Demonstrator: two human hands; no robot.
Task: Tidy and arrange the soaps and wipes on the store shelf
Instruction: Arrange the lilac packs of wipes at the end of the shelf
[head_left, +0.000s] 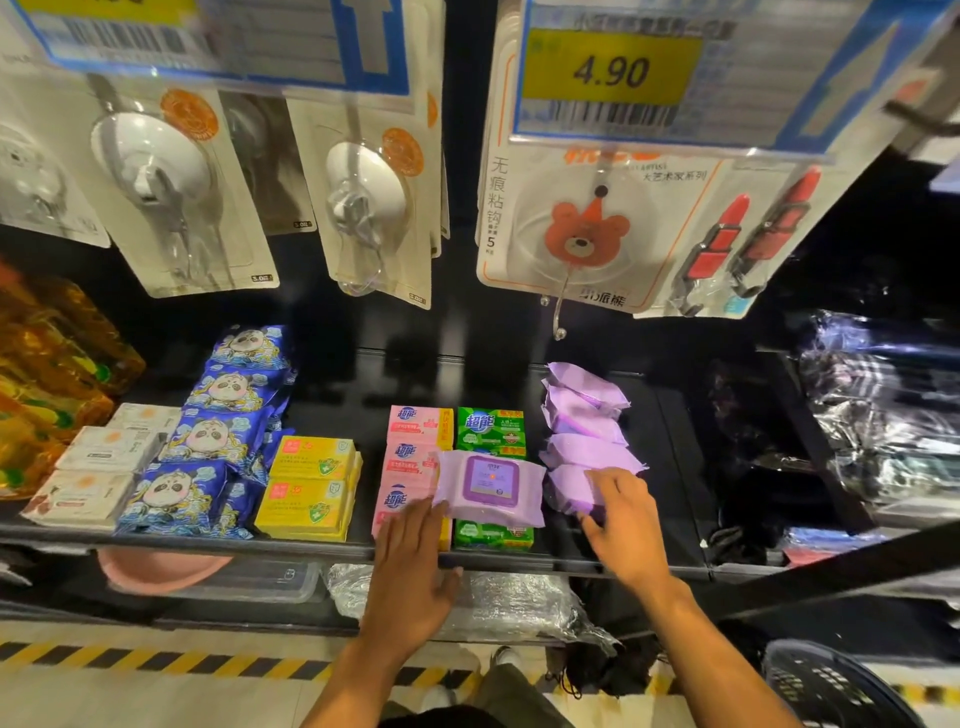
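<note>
A purple wipes pack (491, 488) lies flat across the pink soaps (410, 447) and green soaps (491, 428) on the black shelf (156, 539). The left hand (415, 571) touches its near-left edge with straight fingers. The right hand (626, 525) rests on the front pack (569, 491) of the purple row just beside it.

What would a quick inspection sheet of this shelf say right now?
Surface: black shelf, stocked in rows.
Job's things: one wipes pack lies across pink soaps and green soaps; wipes row right of them; yellow soaps left.
Clutter: panda packs, white boxes.
Grippers: left hand touches the wipes pack's edge; right hand rests on the row's front pack.
Cables: nothing seen.
Surroundings: hanging hooks above, price tag, basket on floor.
</note>
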